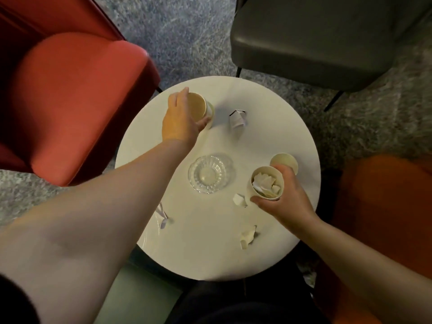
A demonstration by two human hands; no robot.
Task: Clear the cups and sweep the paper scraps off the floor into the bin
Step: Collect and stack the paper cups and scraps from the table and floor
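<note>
The left hand [178, 118] grips a tilted cup [198, 108] at the far left of the round white surface [304, 127]. The right hand [284, 197] holds a scrap-filled cup [266, 182] just in front of a third cup [286, 161]. A glass ashtray [207, 173] sits mid-surface, with paper scraps [247, 236] and a crumpled wrapper [238, 119] lying around it

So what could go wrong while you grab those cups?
The right hand holds a cup stuffed with paper; tilt it and scraps may spill. It is also close to the empty cup behind it and might knock it. The left hand grips the far cup near the table edge.
</note>
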